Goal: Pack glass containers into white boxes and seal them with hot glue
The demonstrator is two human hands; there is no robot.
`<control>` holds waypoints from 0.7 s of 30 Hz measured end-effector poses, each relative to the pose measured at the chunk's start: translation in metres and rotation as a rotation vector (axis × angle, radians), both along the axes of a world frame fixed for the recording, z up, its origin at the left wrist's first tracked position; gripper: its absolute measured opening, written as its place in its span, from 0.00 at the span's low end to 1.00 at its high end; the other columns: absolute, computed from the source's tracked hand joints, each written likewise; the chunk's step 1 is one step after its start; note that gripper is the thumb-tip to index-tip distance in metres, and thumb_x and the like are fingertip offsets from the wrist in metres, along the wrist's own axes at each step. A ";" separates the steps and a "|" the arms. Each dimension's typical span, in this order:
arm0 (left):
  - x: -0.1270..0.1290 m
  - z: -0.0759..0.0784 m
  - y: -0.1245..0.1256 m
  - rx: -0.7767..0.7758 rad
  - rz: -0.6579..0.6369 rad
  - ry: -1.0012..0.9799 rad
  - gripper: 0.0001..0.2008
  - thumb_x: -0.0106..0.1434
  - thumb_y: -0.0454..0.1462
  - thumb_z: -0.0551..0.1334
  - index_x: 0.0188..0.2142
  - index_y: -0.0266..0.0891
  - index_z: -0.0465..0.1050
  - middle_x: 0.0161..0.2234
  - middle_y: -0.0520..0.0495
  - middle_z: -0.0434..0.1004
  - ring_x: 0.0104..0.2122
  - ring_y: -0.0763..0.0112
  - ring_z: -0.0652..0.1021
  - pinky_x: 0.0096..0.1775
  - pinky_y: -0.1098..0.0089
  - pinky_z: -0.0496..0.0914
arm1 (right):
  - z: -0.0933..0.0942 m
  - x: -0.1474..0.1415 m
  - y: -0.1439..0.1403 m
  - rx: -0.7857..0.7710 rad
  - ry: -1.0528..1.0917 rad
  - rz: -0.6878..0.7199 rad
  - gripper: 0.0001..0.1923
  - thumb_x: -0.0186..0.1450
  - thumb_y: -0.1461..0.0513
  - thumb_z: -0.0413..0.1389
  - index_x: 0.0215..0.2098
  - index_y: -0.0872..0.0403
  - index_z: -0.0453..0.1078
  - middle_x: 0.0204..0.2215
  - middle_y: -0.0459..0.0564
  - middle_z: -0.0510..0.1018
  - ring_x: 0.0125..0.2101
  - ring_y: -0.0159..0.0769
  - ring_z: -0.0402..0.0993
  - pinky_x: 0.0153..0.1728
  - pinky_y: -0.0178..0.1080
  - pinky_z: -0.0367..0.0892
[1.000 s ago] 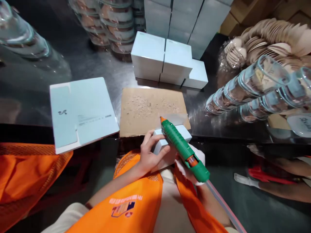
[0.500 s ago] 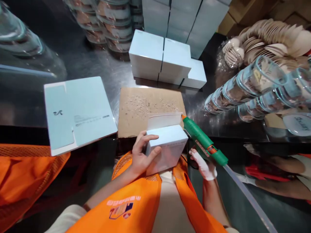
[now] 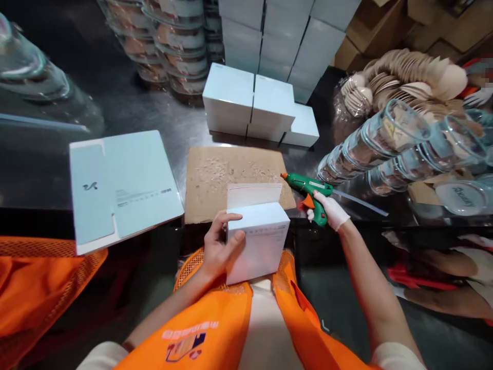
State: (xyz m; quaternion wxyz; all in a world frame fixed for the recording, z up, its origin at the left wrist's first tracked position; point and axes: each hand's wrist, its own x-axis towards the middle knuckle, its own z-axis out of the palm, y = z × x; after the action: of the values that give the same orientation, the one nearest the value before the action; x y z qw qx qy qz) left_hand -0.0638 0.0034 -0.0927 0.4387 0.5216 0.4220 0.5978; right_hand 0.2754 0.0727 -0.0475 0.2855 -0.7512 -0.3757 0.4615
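Left hand (image 3: 215, 252) clasps white box (image 3: 259, 241); gloved right hand (image 3: 330, 211) grips glue gun (image 3: 308, 187).

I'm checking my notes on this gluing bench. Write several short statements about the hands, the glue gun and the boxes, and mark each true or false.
1. The right hand holds the green glue gun. True.
2. The left hand holds a pale box with its flap up. True.
3. The glue gun's nozzle touches the box flap. False: it points toward the cardboard sheet, apart from the flap.
4. The flat box blank lies right of the held box. False: it lies left.
5. Closed boxes sit beyond the cardboard sheet. True.
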 end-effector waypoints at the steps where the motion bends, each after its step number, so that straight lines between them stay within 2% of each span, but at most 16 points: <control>1: 0.000 0.000 0.000 -0.003 0.000 -0.001 0.15 0.64 0.50 0.71 0.44 0.45 0.81 0.39 0.48 0.76 0.39 0.65 0.76 0.40 0.69 0.68 | 0.005 0.003 0.000 -0.060 -0.112 0.020 0.29 0.68 0.39 0.56 0.29 0.55 0.76 0.21 0.57 0.80 0.22 0.44 0.79 0.25 0.42 0.74; 3: 0.000 0.001 0.001 -0.010 0.004 -0.004 0.16 0.64 0.51 0.71 0.44 0.44 0.81 0.38 0.48 0.76 0.39 0.65 0.76 0.41 0.69 0.69 | 0.016 0.007 -0.003 -0.134 -0.384 0.039 0.28 0.66 0.41 0.60 0.24 0.55 0.74 0.22 0.59 0.80 0.30 0.50 0.83 0.30 0.42 0.74; 4: 0.001 0.001 0.002 -0.012 0.008 -0.009 0.16 0.64 0.51 0.70 0.43 0.44 0.81 0.38 0.47 0.76 0.39 0.65 0.77 0.41 0.68 0.69 | 0.021 0.005 -0.007 -0.094 -0.516 0.031 0.26 0.64 0.43 0.63 0.23 0.54 0.74 0.25 0.60 0.81 0.35 0.53 0.84 0.33 0.43 0.74; 6: 0.003 0.003 0.003 -0.026 -0.005 -0.023 0.17 0.64 0.52 0.70 0.43 0.43 0.80 0.38 0.47 0.76 0.38 0.65 0.77 0.41 0.68 0.70 | 0.029 -0.007 -0.018 0.142 -0.642 -0.011 0.21 0.62 0.46 0.66 0.27 0.55 0.78 0.34 0.61 0.85 0.45 0.54 0.83 0.41 0.44 0.75; 7: 0.004 0.003 0.003 -0.033 -0.021 -0.033 0.17 0.64 0.53 0.70 0.43 0.43 0.80 0.38 0.47 0.76 0.38 0.65 0.77 0.40 0.68 0.71 | 0.030 -0.018 -0.023 0.284 -0.605 -0.021 0.20 0.62 0.46 0.66 0.33 0.54 0.81 0.39 0.60 0.86 0.47 0.52 0.83 0.45 0.45 0.76; 9: 0.006 0.003 0.004 -0.034 -0.070 -0.054 0.18 0.63 0.53 0.71 0.42 0.44 0.80 0.39 0.47 0.77 0.38 0.64 0.78 0.40 0.68 0.72 | 0.028 -0.046 -0.033 0.453 -0.276 0.025 0.23 0.62 0.45 0.66 0.45 0.53 0.82 0.46 0.55 0.86 0.47 0.48 0.83 0.49 0.46 0.76; 11: 0.008 0.002 0.005 -0.027 -0.121 -0.059 0.19 0.63 0.55 0.71 0.42 0.44 0.80 0.42 0.45 0.78 0.40 0.62 0.79 0.41 0.67 0.73 | 0.020 -0.074 -0.038 0.398 0.149 0.116 0.26 0.58 0.47 0.70 0.49 0.53 0.82 0.46 0.52 0.87 0.45 0.45 0.84 0.50 0.46 0.77; 13: 0.009 -0.001 0.006 -0.020 -0.141 -0.050 0.20 0.62 0.55 0.72 0.40 0.43 0.80 0.48 0.42 0.79 0.47 0.58 0.81 0.45 0.64 0.74 | 0.008 -0.093 -0.040 0.310 0.404 0.131 0.27 0.54 0.49 0.73 0.47 0.52 0.82 0.43 0.50 0.87 0.44 0.45 0.84 0.49 0.46 0.78; 15: 0.010 -0.005 0.007 -0.023 -0.108 -0.075 0.19 0.62 0.54 0.73 0.42 0.44 0.77 0.53 0.42 0.78 0.53 0.56 0.80 0.49 0.63 0.74 | -0.003 -0.098 -0.041 0.335 0.457 0.087 0.26 0.56 0.47 0.73 0.47 0.51 0.82 0.43 0.49 0.87 0.43 0.45 0.84 0.49 0.46 0.79; 16: 0.011 -0.007 0.008 -0.024 -0.086 -0.113 0.20 0.62 0.54 0.73 0.45 0.47 0.75 0.55 0.44 0.78 0.54 0.57 0.80 0.50 0.63 0.74 | -0.007 -0.096 -0.042 0.386 0.436 0.103 0.27 0.58 0.43 0.71 0.48 0.50 0.82 0.44 0.50 0.87 0.44 0.45 0.84 0.50 0.46 0.79; 17: 0.012 -0.009 0.009 -0.023 -0.071 -0.163 0.22 0.63 0.53 0.73 0.51 0.52 0.71 0.55 0.46 0.77 0.54 0.58 0.80 0.51 0.63 0.75 | -0.009 -0.092 -0.044 0.445 0.398 0.172 0.29 0.60 0.39 0.68 0.48 0.49 0.82 0.47 0.51 0.87 0.47 0.47 0.84 0.52 0.47 0.78; 19: 0.012 -0.011 0.011 -0.016 -0.076 -0.255 0.32 0.63 0.54 0.72 0.60 0.62 0.59 0.52 0.48 0.77 0.50 0.61 0.82 0.49 0.62 0.76 | -0.010 -0.081 -0.046 0.567 0.301 0.412 0.36 0.62 0.31 0.60 0.49 0.49 0.83 0.54 0.55 0.84 0.53 0.50 0.82 0.58 0.51 0.74; 20: 0.012 -0.011 0.012 -0.006 -0.095 -0.269 0.35 0.63 0.55 0.72 0.62 0.64 0.56 0.51 0.48 0.77 0.50 0.61 0.82 0.48 0.61 0.77 | -0.009 -0.076 -0.048 0.624 0.253 0.538 0.38 0.62 0.29 0.57 0.49 0.49 0.83 0.57 0.57 0.82 0.56 0.51 0.80 0.60 0.53 0.72; 21: 0.010 -0.011 0.013 0.005 -0.120 -0.247 0.35 0.63 0.56 0.72 0.62 0.62 0.57 0.50 0.47 0.77 0.50 0.60 0.82 0.49 0.60 0.77 | -0.008 -0.072 -0.048 0.678 0.208 0.640 0.38 0.62 0.29 0.57 0.51 0.48 0.83 0.59 0.58 0.81 0.58 0.51 0.79 0.62 0.54 0.71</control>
State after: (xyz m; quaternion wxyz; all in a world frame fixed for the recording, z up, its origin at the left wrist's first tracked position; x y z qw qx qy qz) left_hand -0.0538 0.0165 -0.1033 0.5211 0.4693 0.3313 0.6312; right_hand 0.2031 0.0242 -0.0555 0.3941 -0.4119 -0.6873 0.4502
